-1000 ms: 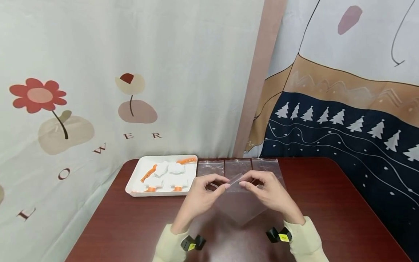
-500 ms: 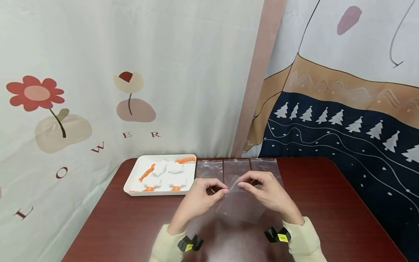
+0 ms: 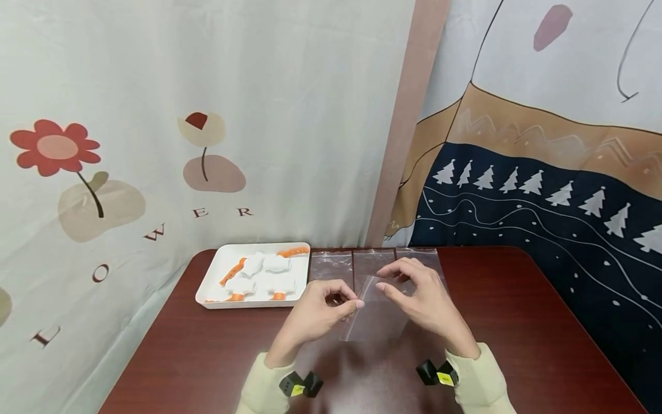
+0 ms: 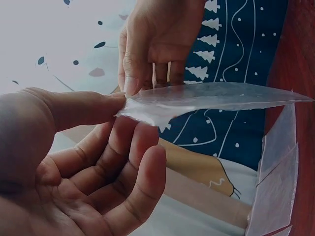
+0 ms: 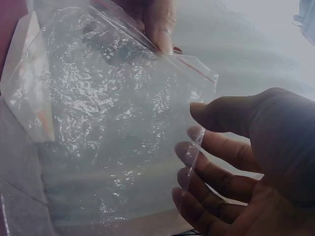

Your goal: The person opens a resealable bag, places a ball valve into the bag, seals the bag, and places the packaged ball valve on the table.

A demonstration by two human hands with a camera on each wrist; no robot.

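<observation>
Yellow wrist labels (image 3: 297, 390) are too small to read. The left hand (image 3: 318, 310) pinches a clear zip bag (image 3: 377, 316) above the bench (image 3: 527, 333); the right hand (image 3: 428, 302), fingers parted, is at its edge. The curtain (image 3: 310, 115) reads "LOWER" (widely spaced).

The held bag (image 3: 378, 310) is before three bags (image 3: 373, 264), right of the tray (image 3: 248, 305).

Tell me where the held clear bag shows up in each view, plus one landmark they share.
Head: held clear bag, lower half, right of center.
Left wrist: held clear bag, narrow strip from center toward the right edge.
Right wrist: held clear bag, spread across left and middle.
Shared landmark: left grip, pinching it.
</observation>
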